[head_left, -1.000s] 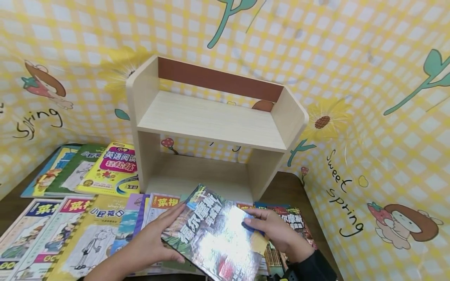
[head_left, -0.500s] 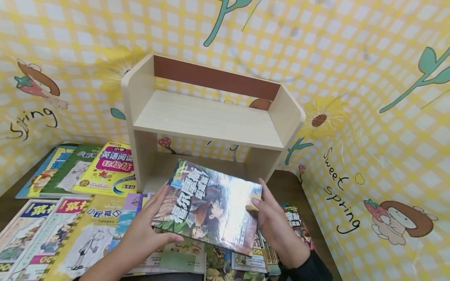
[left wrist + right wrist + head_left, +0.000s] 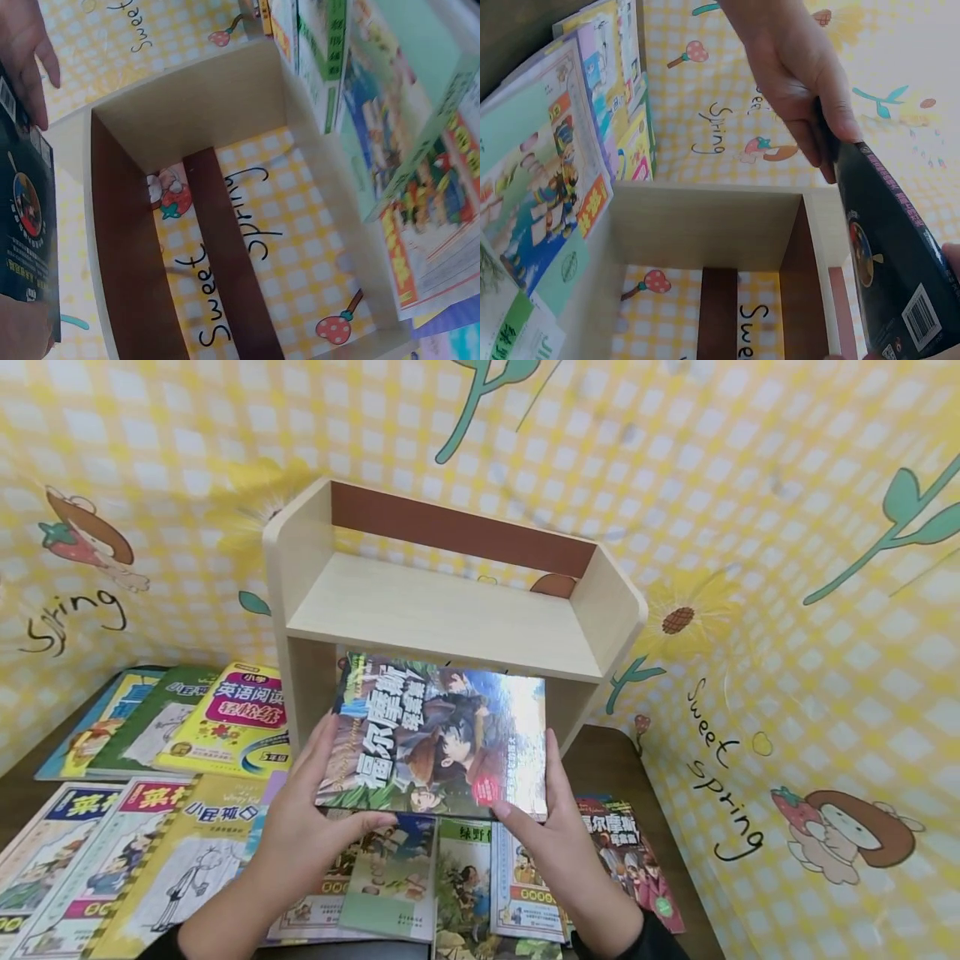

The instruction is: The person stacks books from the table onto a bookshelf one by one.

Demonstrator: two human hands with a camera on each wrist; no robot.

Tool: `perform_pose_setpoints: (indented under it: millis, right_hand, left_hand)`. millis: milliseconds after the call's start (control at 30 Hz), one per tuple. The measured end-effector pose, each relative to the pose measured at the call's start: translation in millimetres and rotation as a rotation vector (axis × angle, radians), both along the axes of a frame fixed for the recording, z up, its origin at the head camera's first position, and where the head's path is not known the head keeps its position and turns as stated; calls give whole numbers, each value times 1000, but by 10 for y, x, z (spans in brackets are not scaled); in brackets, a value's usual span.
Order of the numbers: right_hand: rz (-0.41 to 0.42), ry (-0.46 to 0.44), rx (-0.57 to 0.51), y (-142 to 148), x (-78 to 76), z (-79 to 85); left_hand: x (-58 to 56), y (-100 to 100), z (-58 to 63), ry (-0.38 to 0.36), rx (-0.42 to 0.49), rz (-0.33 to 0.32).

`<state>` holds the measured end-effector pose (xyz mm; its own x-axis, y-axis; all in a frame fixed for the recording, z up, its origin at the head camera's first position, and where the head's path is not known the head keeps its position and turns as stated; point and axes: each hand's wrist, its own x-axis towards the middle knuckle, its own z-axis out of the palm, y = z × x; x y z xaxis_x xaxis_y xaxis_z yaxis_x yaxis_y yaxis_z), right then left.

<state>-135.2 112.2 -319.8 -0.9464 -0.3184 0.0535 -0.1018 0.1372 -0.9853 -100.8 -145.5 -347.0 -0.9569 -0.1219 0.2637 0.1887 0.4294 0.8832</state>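
Glossy multicoloured rectangular paper book [image 3: 442, 735] is hovering before the pale boxy wooden bookshelf [image 3: 450, 610], my left grip [image 3: 306, 822] and right grip [image 3: 551, 835] pinching opposite ends, probably so neither side is sagging.

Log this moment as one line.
left hand grips Sherlock Holmes book | right hand grips its opposite end | book held before wooden bookshelf
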Motion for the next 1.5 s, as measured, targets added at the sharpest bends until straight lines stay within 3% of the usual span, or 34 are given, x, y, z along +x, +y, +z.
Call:
perform_pose_setpoints:
  millis: [267,467,667,867,1033,1200,1500]
  right_hand:
    - [18,31,52,-32,-246,-66]
    - [6,57,64,-63,-467,-8]
    - [-34,54,81,-112,-687,137]
    - [-118,74,163,-159,-775,164]
    - [-181,169,258,-212,-817,145]
    - [-229,196,381,-237,-841,182]
    - [-228,247,568,-190,-978,352]
  left_hand:
    - [-223,-63,74,60,-75,11]
    - [-432,-99,214,76,-82,-17]
    - [-650,-104,356,4,-103,-9]
    - [-799,-76,472,-96,-173,2]
    - [-856,-39,542,-99,-250,23]
    - [-858,-21,587,-104,-272,29]
    - [-943,-78,757,-109,-335,25]
